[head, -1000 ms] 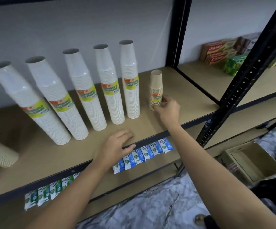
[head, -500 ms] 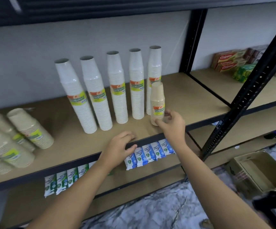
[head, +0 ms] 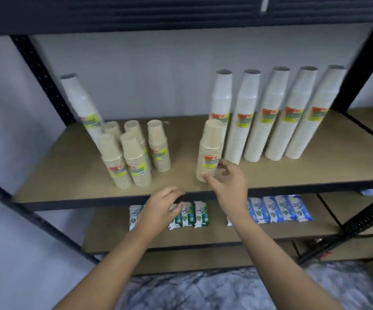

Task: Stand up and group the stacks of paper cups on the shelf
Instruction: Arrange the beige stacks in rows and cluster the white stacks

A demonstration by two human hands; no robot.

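My right hand (head: pixel 228 182) holds the short brown cup stack (head: pixel 210 151) near its base, the thumb on the lower rim and the other fingers (head: pixel 222 163) bent against its side. The picture is blurred there, so the hold seems to be light. This stack stands upright on the shelf (head: pixel 315 173), close to the front edge. Just at its 2 o'clock is the row of five tall white stacks (head: pixel 275 117), all upright. Well apart at its 9 o'clock stands a group of short brown stacks (head: pixel 134 157), and behind them one tall white stack (head: pixel 82 108) leans. My left hand (head: pixel 161 206) rests at the shelf's front edge, at 7 o'clock from the held stack, fingers loosely bent and holding nothing.
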